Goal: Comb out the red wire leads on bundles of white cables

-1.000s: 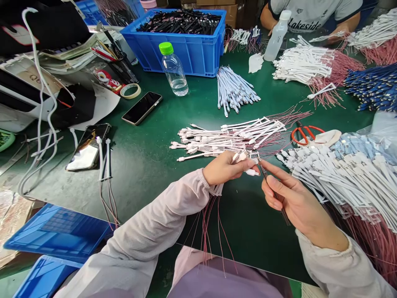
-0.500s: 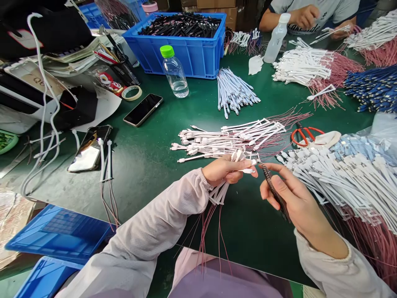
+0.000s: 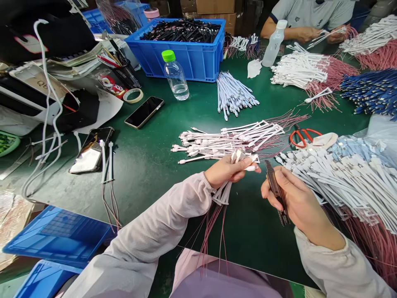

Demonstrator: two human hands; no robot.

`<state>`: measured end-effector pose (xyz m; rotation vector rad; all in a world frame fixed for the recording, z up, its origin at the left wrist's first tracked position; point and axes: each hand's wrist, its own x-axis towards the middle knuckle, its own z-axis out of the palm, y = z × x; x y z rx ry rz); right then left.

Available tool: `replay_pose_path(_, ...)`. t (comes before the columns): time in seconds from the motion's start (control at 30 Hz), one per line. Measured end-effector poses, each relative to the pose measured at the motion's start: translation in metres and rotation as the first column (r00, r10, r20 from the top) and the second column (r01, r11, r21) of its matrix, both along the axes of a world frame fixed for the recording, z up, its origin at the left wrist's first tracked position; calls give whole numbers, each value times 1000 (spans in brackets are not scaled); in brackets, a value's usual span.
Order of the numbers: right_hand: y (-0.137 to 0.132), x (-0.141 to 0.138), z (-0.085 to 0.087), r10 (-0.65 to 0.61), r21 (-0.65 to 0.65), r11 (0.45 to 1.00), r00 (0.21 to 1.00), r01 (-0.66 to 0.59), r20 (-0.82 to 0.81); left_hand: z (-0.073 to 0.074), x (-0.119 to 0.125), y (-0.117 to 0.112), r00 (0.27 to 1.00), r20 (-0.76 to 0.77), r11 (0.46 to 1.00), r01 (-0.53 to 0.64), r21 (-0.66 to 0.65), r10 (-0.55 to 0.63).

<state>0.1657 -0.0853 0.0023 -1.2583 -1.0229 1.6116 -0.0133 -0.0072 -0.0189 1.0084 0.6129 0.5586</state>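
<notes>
My left hand (image 3: 228, 170) is closed around several white cables (image 3: 222, 193), their plug ends sticking out past the thumb and their thin red wires hanging over the table edge. In my right hand (image 3: 293, 198) is a dark utility knife (image 3: 274, 190), held upright with its tip a little right of the plugs, apart from them. Just beyond my left hand lies a loose pile of white cables (image 3: 204, 142) with red wires. A larger heap of white cables (image 3: 347, 182) spreads beside my right hand.
Red-handled scissors (image 3: 302, 137) lie beyond my right hand. Farther back stand a green-capped bottle (image 3: 176, 80), a blue crate (image 3: 182, 58) of black cables and a white bottle (image 3: 274, 45). Two phones (image 3: 144, 112) rest on the left. Across the table, a person's hands (image 3: 310, 34) hold a cable.
My right hand has drawn the knife slightly right, away from the plugs. My left hand keeps its hold on the cables. The person opposite has lowered a hand to a cable.
</notes>
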Motion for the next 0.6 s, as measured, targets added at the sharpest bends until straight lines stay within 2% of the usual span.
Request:
replay_pose_path(0.1,1,-3,-5,-106,89,991,992,100,68,-6,7,-2,980,41,980,-196,34,195)
replay_pose_path(0.23,1,-8,-14,-123,72,991,983,114,133,-10,14,-6,915,152,924,-353,-143,373)
replay_pose_path(0.4,-1,-11,-26,-76,-24,996,976,82,205,-5,17,-10,863,233,867,-358,-346,449)
replay_pose_path(0.5,-4,-15,-30,-47,-27,998,959,57,280,-2,19,-11,838,253,839,-361,-407,483)
replay_pose_path(0.6,-5,-24,-30,37,-85,996,967,-16,252,-2,21,-14,825,249,824,-380,-420,508)
